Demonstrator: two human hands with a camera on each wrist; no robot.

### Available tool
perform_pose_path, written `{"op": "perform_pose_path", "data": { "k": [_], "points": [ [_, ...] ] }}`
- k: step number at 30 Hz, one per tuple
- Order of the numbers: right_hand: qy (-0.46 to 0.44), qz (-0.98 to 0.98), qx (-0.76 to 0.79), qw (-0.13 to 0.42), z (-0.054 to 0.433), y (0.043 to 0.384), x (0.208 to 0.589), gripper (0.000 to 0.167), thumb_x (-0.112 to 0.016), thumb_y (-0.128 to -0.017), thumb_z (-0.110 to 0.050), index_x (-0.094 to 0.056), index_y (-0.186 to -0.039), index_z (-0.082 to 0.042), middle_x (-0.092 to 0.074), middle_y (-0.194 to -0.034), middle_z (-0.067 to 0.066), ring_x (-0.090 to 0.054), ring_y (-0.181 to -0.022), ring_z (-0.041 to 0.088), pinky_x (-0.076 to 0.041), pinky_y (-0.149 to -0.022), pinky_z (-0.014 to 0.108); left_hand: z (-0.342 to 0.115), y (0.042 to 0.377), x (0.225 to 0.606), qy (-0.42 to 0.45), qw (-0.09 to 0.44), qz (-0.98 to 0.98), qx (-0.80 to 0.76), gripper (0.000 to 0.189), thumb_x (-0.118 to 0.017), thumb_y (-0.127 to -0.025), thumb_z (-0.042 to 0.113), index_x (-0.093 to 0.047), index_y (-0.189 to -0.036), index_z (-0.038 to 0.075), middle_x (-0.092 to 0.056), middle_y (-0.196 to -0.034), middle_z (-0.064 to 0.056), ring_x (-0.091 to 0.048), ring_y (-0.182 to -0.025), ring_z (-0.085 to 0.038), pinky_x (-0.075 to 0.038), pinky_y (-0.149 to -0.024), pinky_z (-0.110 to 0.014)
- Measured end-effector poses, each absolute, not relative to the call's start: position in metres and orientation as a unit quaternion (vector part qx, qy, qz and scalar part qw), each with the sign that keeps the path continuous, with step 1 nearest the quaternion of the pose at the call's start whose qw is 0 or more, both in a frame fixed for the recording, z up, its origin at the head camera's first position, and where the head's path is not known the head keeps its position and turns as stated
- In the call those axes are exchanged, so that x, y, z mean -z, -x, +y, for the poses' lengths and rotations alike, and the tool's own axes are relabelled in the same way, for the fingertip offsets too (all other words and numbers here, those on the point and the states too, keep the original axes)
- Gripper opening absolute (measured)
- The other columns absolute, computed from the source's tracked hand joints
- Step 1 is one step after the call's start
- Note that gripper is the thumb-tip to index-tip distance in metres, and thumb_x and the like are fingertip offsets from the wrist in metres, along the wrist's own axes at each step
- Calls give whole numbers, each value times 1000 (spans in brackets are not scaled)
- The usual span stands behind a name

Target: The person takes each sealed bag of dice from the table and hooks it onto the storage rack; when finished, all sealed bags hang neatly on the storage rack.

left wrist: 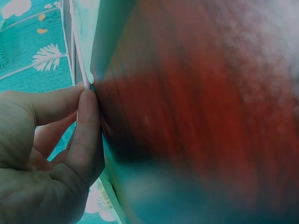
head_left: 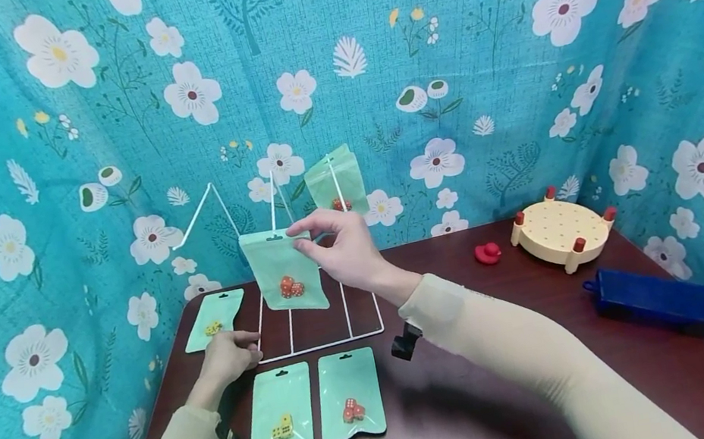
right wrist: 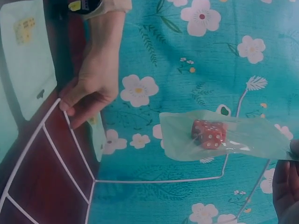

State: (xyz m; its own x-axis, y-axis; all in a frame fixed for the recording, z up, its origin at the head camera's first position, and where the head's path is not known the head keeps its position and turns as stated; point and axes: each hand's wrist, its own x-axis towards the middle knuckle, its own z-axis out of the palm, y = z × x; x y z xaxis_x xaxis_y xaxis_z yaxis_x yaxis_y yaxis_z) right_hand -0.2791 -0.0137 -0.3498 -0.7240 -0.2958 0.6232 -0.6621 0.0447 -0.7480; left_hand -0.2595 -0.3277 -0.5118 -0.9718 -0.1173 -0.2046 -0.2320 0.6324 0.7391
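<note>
Green, the held pouch [head_left: 284, 270] hangs by the rack [head_left: 347, 312] over a dark table [head_left: 486, 367] backed by flowered curtain [head_left: 320, 17], its top pinched by the raised right hand [head_left: 346, 249], the low left hand [head_left: 229, 359] pinching the rack's corner.

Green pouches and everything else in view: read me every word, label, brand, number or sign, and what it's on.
No readable words, brands or numerals anywhere.
Green pouch in the right hand: no printing seen.
Its red dice: white pips, no numerals seen.
Yellow dice in the front-left pouch: dark pips only.
Yellow patch on the black wrist device: too blurred to tell if it bears text.
</note>
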Motion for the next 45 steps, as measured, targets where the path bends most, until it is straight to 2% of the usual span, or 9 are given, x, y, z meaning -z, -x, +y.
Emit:
{"op": "perform_pose_path", "data": {
  "k": [6,9,20,23,30,45],
  "points": [
    [-322,-713,-598,177,-22,280,356,19,-79,-102,-5,-86,-120,-8,-83,-114,11,-70,-90,12,-65,-81,25,-330,261,514,95,69,905,-410,39,-75,-100,0,-76,-139,-3,-77,-96,-12,-77,-84,-15,-69,-82,-34],
    [-313,-707,-603,197,-27,281,360,19,-79,-103,-4,-86,-120,-7,-83,-114,12,-68,-91,12,-64,-79,25,-330,262,515,93,68,906,-407,39,-75,-100,1,-76,-139,-3,-77,-96,-12,-75,-83,-15,-68,-80,-33],
    [-285,-692,-622,232,-43,294,370,20,-76,-104,-3,-85,-122,-4,-82,-117,16,-74,-104,30,-62,-81,22,-330,261,517,87,64,907,-407,39,-74,-100,0,-76,-138,-5,-77,-96,-11,-75,-82,-14,-67,-78,-32],
    [-270,-697,-621,236,-45,301,372,21,-76,-105,-4,-84,-123,-6,-82,-119,14,-75,-106,30,-63,-83,24,-330,261,517,87,64,907,-408,39,-74,-100,0,-76,-138,-5,-77,-95,-11,-74,-81,-14,-67,-78,-32],
    [-229,-714,-615,243,-52,311,372,24,-73,-107,-6,-83,-129,-8,-81,-124,13,-76,-111,30,-66,-91,37,-330,260,514,86,64,906,-410,38,-74,-101,0,-76,-138,-5,-77,-99,-14,-77,-85,-16,-70,-83,-37],
    [-184,-717,-625,250,-70,339,367,26,-70,-108,-4,-82,-130,-9,-79,-123,12,-74,-107,27,-60,-87,25,-331,262,516,89,60,908,-405,39,-76,-99,0,-77,-137,-3,-75,-95,-11,-74,-82,-14,-66,-76,-30]
  ]
}}
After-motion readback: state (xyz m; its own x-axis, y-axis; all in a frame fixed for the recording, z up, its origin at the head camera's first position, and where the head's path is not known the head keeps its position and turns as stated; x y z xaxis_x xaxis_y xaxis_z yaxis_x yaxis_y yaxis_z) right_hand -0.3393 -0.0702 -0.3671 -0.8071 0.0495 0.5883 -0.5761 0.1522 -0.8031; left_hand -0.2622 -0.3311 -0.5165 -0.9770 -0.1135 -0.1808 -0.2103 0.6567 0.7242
